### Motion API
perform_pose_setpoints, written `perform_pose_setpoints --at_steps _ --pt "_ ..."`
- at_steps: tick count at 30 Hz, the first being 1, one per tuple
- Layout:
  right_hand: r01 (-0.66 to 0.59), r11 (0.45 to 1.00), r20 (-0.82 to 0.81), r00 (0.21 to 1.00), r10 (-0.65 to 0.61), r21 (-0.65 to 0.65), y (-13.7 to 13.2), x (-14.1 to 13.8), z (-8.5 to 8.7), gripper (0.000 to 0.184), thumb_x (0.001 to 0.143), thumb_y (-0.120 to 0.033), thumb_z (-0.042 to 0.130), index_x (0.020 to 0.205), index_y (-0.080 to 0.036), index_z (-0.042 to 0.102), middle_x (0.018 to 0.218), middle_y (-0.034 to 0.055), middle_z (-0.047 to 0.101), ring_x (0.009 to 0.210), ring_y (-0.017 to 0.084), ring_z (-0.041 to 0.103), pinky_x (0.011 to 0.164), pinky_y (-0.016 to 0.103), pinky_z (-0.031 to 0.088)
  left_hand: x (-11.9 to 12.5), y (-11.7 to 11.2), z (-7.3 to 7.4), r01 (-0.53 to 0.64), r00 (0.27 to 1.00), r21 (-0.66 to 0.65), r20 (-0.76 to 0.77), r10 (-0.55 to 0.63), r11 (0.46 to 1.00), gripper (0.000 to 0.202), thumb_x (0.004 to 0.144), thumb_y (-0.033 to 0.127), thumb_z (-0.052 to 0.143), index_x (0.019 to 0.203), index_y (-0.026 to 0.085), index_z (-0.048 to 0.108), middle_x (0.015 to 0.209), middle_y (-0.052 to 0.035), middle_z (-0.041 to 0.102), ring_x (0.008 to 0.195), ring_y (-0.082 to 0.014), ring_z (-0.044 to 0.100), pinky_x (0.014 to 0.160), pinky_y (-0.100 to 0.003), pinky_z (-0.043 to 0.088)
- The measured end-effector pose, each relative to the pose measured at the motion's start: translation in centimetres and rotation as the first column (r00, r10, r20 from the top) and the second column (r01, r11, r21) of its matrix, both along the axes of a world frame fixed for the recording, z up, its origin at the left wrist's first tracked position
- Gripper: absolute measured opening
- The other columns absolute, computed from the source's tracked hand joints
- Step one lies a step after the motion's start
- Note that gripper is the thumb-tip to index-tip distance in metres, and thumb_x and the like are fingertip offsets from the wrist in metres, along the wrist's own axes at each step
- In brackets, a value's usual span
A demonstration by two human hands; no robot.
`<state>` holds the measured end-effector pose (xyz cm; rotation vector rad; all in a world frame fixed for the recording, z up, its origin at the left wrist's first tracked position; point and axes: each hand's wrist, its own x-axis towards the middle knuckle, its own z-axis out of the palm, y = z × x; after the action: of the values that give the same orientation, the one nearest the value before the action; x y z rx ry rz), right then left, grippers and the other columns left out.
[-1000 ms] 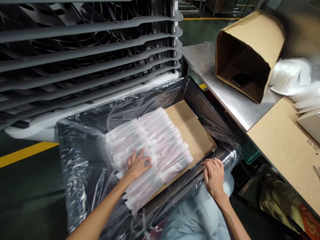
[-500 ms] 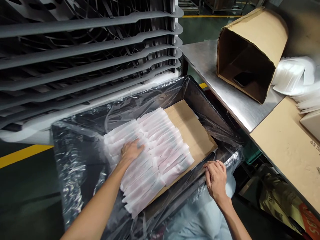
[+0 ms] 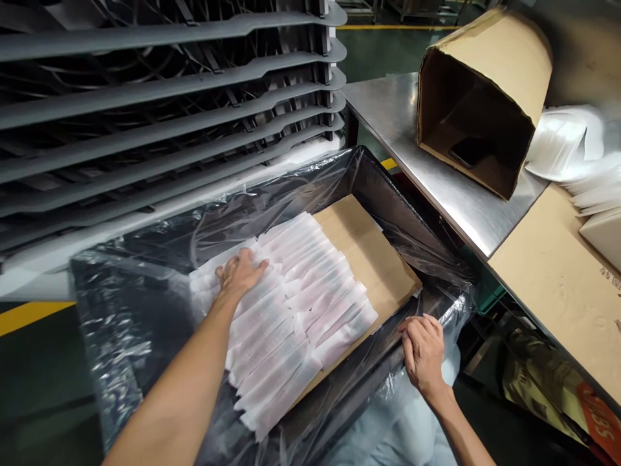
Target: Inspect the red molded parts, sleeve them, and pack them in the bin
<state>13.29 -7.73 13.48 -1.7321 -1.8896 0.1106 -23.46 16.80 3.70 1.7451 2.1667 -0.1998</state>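
Quickly noted: the left hand (image 3: 241,273) is spread flat and pressed onto overlapping rows of translucent white paper-wrapped strips (image 3: 301,310). These are laid on a flat brown cardboard sheet (image 3: 369,259) inside a black plastic-lined bin (image 3: 388,207). The fingers of the right hand (image 3: 423,353) are held together and curled over the bin's near rim; whether it is gripped cannot be told. A brown cardboard box (image 3: 485,84) is laid on its side on a stainless steel table (image 3: 383,110) beside the bin.
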Motion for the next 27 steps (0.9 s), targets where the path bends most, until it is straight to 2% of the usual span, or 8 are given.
perform_pose_setpoints --at_steps 3,9,12,15,19,23,25,27 --pt "-0.004 1.0 0.005 1.0 0.004 -0.002 0.0 0.0 0.0 0.021 0.094 -0.008 0.038 0.085 -0.023 0.051 0.081 -0.0001 0.066 0.079 0.017 0.06 0.097 0.041 0.034 0.3 0.5 -0.1 0.026 1.0 0.033 -0.008 -0.026 0.999 0.046 0.095 0.037 0.056 0.138 0.021 0.047 0.135 -0.0117 0.054 0.128 -0.0327 0.048 0.11 -0.062 0.032" --pt "-0.007 1.0 0.014 1.0 0.007 -0.012 0.1 0.0 0.1 0.021 0.092 -0.008 0.038 0.085 -0.023 0.052 0.08 -0.0002 0.065 0.079 0.017 0.059 0.096 0.04 0.034 2.4 0.9 -1.8 0.052 0.998 0.09 -0.027 -0.05 0.995 0.039 0.091 0.029 0.062 0.129 0.021 0.055 0.149 -0.01 0.039 0.136 -0.0346 0.036 0.109 -0.059 0.033" --pt "-0.004 1.0 0.015 1.0 0.004 -0.014 0.1 0.0 0.1 0.021 0.091 -0.008 0.039 0.084 -0.023 0.052 0.079 -0.0007 0.065 0.078 0.017 0.059 0.096 0.041 0.034 3.4 0.9 -2.2 0.072 0.997 0.107 -0.035 -0.069 0.992 0.034 0.092 0.033 0.061 0.123 0.02 0.06 0.148 -0.0099 0.041 0.137 -0.0343 0.033 0.111 -0.058 0.029" --pt "-0.003 1.0 0.016 1.0 0.003 -0.022 0.1 0.0 0.1 0.021 0.09 -0.008 0.039 0.084 -0.023 0.053 0.079 -0.0008 0.065 0.077 0.018 0.059 0.097 0.041 0.034 4.2 0.6 -2.1 0.101 0.995 0.129 -0.038 -0.097 0.986 0.039 0.09 0.045 0.061 0.118 0.018 0.062 0.148 -0.0107 0.041 0.139 -0.0351 0.029 0.113 -0.059 0.024" --pt "-0.004 1.0 0.018 1.0 0.005 -0.029 0.1 0.1 0.1 0.021 0.089 -0.008 0.04 0.085 -0.024 0.053 0.078 -0.001 0.064 0.077 0.018 0.059 0.097 0.042 0.034 5.0 -0.3 -1.9 0.097 0.995 0.17 -0.042 -0.091 0.981 0.045 0.086 0.047 0.065 0.12 0.017 0.06 0.145 -0.0121 0.043 0.136 -0.0352 0.033 0.11 -0.056 0.027" --pt "-0.001 1.0 0.014 1.0 0.002 -0.028 0.1 0.1 0.0 0.02 0.089 -0.008 0.041 0.084 -0.023 0.052 0.078 -0.0006 0.064 0.078 0.018 0.059 0.097 0.041 0.035 6.2 -1.3 -1.7 0.071 0.997 0.294 -0.041 -0.061 0.953 0.055 0.088 0.037 0.063 0.135 0.016 0.046 0.148 -0.0149 0.037 0.134 -0.035 0.035 0.11 -0.055 0.028" --pt "0.004 1.0 0.011 1.0 -0.004 -0.028 0.1 0.0 0.0 0.02 0.089 -0.008 0.04 0.084 -0.023 0.052 0.078 -0.0002 0.063 0.079 0.018 0.059 0.097 0.041 0.035 7.1 -1.9 -1.5 0.104 0.994 0.34 -0.017 -0.104 0.935 0.049 0.09 0.031 0.061 0.134 0.018 0.045 0.146 -0.0132 0.038 0.13 -0.0331 0.039 0.108 -0.053 0.032" --pt "0.009 1.0 0.008 1.0 -0.008 -0.03 0.1 0.0 0.1 0.019 0.089 -0.007 0.04 0.085 -0.022 0.051 0.078 -0.0002 0.063 0.079 0.018 0.058 0.097 0.041 0.035 8.2 -2.6 -1.5 0.153 0.985 0.358 0.019 -0.171 0.921 0.035 0.091 0.026 0.059 0.125 0.02 0.053 0.141 -0.0099 0.042 0.127 -0.0309 0.042 0.105 -0.051 0.036"
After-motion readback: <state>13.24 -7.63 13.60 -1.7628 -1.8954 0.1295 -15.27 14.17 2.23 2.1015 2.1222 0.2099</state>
